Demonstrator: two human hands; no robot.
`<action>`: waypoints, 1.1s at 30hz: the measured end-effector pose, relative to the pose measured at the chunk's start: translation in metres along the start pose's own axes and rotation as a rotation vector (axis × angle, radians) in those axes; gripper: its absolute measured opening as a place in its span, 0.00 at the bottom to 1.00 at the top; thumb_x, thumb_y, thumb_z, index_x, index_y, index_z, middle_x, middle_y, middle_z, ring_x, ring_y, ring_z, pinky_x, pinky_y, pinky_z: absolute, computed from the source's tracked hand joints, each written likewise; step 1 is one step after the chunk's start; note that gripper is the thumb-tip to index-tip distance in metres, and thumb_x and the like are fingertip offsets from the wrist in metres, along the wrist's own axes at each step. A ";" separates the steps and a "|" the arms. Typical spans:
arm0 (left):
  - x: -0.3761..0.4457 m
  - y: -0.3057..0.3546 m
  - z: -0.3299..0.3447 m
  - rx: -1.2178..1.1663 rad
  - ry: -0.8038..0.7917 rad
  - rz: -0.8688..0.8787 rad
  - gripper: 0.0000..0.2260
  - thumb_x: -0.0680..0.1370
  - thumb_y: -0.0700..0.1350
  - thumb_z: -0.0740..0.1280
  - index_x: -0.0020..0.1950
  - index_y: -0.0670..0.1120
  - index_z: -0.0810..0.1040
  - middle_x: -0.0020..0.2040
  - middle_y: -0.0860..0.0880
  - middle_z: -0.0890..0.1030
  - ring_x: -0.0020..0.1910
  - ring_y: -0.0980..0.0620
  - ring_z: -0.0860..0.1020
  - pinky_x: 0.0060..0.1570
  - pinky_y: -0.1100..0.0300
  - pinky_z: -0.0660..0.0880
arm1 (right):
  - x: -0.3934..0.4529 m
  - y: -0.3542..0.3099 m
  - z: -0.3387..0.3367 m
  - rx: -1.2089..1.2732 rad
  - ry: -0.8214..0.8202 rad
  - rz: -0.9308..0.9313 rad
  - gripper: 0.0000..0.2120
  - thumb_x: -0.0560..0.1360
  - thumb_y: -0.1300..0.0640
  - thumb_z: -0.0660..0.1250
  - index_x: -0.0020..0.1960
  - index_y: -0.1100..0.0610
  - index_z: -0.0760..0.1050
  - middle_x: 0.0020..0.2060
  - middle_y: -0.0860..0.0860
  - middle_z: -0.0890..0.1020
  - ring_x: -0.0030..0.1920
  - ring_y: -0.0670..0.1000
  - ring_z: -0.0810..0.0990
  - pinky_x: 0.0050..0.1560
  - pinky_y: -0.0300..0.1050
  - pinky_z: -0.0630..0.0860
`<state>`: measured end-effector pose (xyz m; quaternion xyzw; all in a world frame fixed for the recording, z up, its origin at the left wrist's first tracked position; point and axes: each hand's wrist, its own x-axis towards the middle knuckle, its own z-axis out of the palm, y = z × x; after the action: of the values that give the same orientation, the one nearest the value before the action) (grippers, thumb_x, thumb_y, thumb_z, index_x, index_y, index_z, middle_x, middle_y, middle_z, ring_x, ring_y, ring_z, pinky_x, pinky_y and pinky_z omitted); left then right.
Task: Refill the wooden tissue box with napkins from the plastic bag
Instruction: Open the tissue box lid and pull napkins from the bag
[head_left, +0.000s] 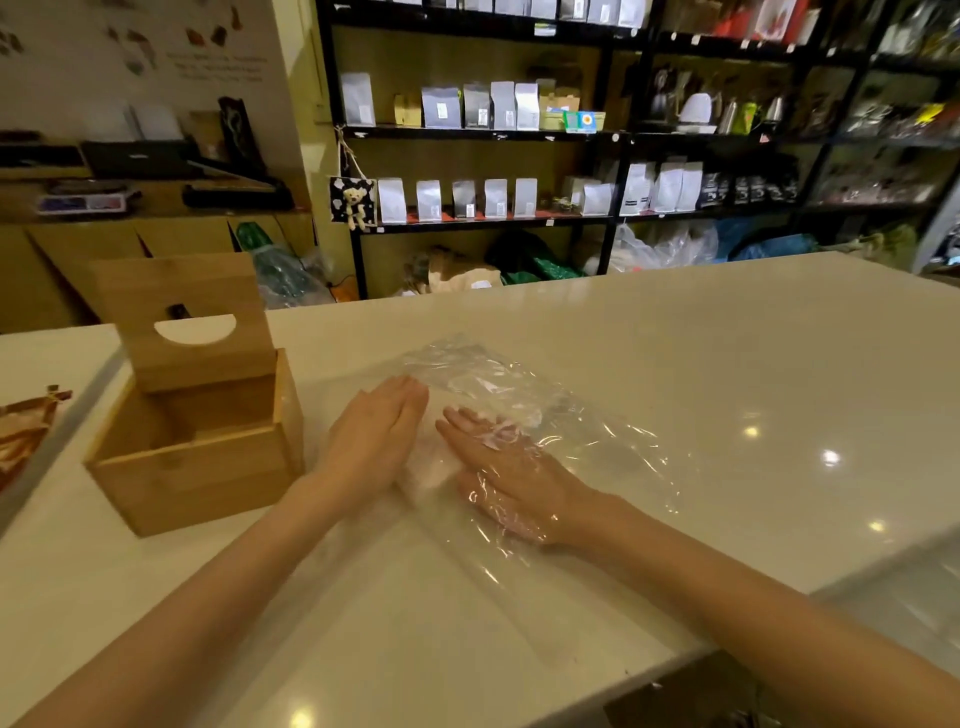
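The wooden tissue box (208, 457) stands at the left of the white counter, its lid (182, 317) tipped up and its inside bare. To its right a clear plastic bag (545, 415) lies flat. My right hand (509, 467) is inside the bag under the film, fingers stretched out flat. My left hand (374, 436) rests outside the bag, flat with fingers together, against the left side of a pale stack of napkins (434, 467). The stack sits blurred between my two hands.
The white counter (727, 364) runs far to the right and ends close to me at the lower right. A brown paper item (26, 436) lies at the far left. Black shelves of pouches (467, 156) stand behind the counter.
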<state>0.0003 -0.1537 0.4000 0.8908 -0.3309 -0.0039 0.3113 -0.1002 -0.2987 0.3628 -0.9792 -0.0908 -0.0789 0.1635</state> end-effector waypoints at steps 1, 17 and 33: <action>0.001 -0.011 0.003 0.053 -0.032 -0.040 0.21 0.81 0.50 0.47 0.71 0.45 0.64 0.74 0.47 0.63 0.74 0.51 0.59 0.73 0.56 0.49 | 0.004 -0.001 0.002 -0.029 -0.016 0.007 0.26 0.80 0.49 0.51 0.76 0.54 0.48 0.77 0.51 0.51 0.74 0.46 0.41 0.76 0.54 0.44; 0.007 -0.040 0.023 0.184 -0.211 -0.089 0.23 0.81 0.50 0.42 0.75 0.45 0.50 0.77 0.45 0.50 0.76 0.46 0.49 0.74 0.49 0.48 | -0.062 -0.030 -0.008 -0.154 -0.108 0.091 0.37 0.70 0.36 0.32 0.76 0.48 0.50 0.77 0.48 0.51 0.77 0.47 0.46 0.75 0.54 0.35; 0.004 -0.038 0.022 0.454 -0.261 0.068 0.35 0.73 0.68 0.48 0.75 0.52 0.49 0.77 0.42 0.51 0.76 0.45 0.49 0.72 0.43 0.46 | -0.183 -0.050 0.001 -0.275 0.301 0.073 0.28 0.69 0.53 0.69 0.67 0.51 0.65 0.63 0.48 0.78 0.66 0.45 0.69 0.69 0.56 0.66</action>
<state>0.0208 -0.1456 0.3617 0.9181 -0.3905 -0.0342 0.0582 -0.2876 -0.2795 0.3433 -0.9720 -0.0182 -0.2302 0.0426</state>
